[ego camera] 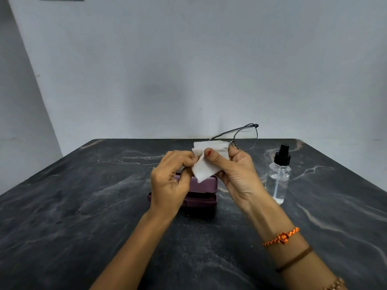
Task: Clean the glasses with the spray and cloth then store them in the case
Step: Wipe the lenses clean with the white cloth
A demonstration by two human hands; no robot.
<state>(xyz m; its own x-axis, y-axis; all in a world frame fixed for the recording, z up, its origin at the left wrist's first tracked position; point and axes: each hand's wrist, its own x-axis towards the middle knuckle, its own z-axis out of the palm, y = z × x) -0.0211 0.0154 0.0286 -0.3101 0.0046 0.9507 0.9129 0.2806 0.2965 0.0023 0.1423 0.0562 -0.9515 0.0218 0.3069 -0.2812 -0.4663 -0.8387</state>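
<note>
Person, two bare forearms, no sleeves in view. Left hand (170,176): unadorned. Right hand (236,174): red-varnished thumbnail (208,152). Right wrist: braided orange thread bracelet (281,237) (round bead at centre); thin brown band (293,261); gold-toned link bracelet (335,284), partly cut off by the frame edge.

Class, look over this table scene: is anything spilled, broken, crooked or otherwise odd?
Nothing stands out. The spray bottle stands upright on the table with no puddle around it. The purple case lies flat and looks closed. Both hands, left and right, hold the white cloth against the glasses, whose visible frame looks intact.
</note>
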